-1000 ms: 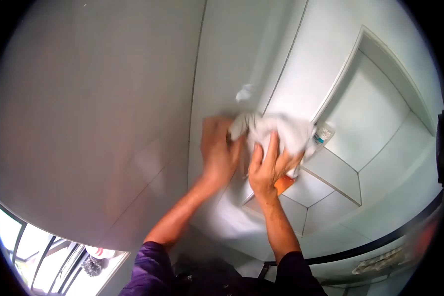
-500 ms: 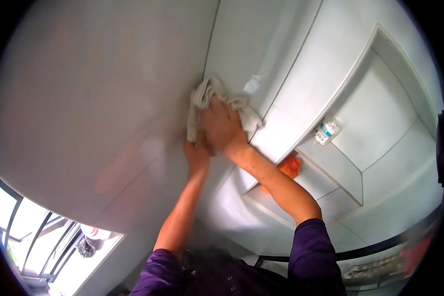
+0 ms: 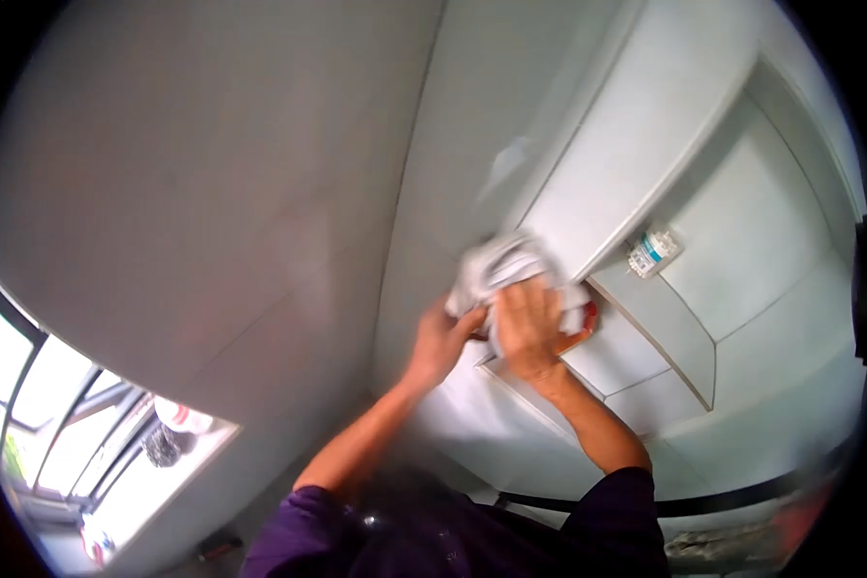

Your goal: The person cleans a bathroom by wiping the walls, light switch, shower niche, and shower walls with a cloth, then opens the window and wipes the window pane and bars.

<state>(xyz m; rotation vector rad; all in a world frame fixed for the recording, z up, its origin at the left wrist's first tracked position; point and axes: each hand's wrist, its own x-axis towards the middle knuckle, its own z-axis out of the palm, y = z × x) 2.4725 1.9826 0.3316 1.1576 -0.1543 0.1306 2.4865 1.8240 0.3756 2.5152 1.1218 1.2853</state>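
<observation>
Fingers (image 3: 522,303) of my right hand (image 3: 530,334) lie outstretched on the bunched cloth (image 3: 501,258), mostly at their eleven o'clock; my left hand (image 3: 437,342) curls at its eight-o'clock edge, grip unclear.

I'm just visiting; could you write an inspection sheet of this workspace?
Surface: pale wall, with visible seams.
Job's things: whitish cloth, bunched up.
Clutter: small tub in the wall recess; orange thing, partly hidden.
Hands: left hand at the cloth's edge, right hand across its front; blurred.
Cables: nothing seen.
Surroundings: window, lower left; near it a bottle and dark fuzzy ball.
</observation>
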